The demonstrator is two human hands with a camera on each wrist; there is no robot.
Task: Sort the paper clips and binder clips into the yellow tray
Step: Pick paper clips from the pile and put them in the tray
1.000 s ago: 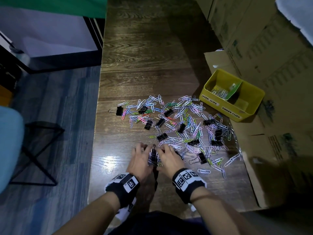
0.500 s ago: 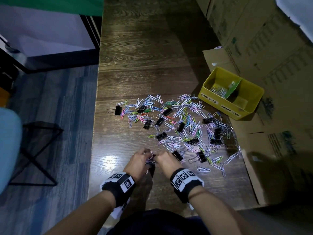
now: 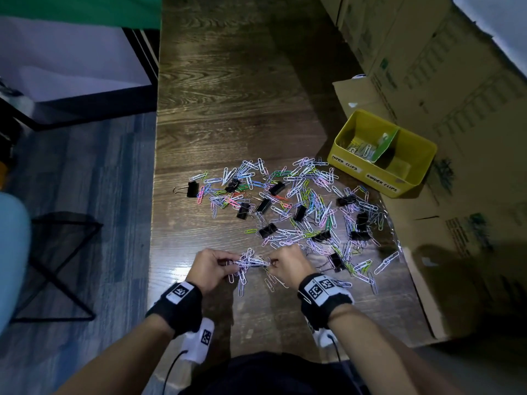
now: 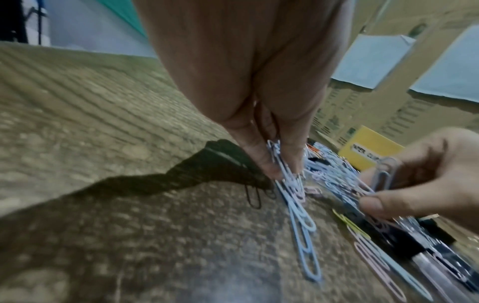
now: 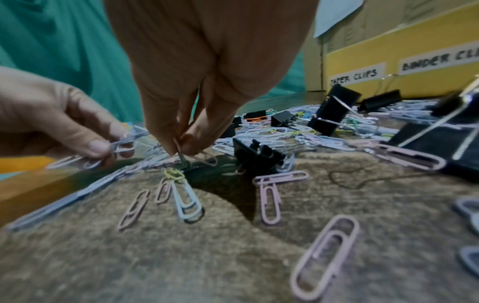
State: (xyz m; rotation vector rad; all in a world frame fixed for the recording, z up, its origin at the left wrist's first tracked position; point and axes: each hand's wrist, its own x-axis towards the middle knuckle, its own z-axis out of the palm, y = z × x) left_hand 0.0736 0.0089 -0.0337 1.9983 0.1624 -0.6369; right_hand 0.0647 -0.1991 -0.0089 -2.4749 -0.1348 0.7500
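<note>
Colourful paper clips [image 3: 302, 195] and black binder clips [image 3: 193, 189] lie scattered on the dark wooden table [image 3: 228, 81]. The yellow tray [image 3: 416, 149] stands at the pile's far right, labelled for paper clips and binder clips, with a few paper clips [image 3: 360, 148] in its left compartment. At the near edge of the pile, my left hand [image 3: 232, 265] and right hand [image 3: 273, 262] pinch a tangled bunch of pale paper clips [image 3: 251, 262] between them, just above the table. Left fingers [image 4: 261, 162] grip pale blue clips [image 4: 285, 170]. My right hand [image 5: 181, 150] pinches a clip tip.
Cardboard boxes [image 3: 427, 67] line the table's right side behind the tray, and flattened cardboard [image 3: 456, 266] lies at the near right. A green card [image 3: 385, 145] divides the tray. The table's left edge [image 3: 155, 195] drops to a blue floor with a black stool frame [image 3: 57, 266].
Both hands lay low on the table over clips a second ago. They have since curled and lifted slightly, drawing a bunch of paper clips up between their fingertips.
</note>
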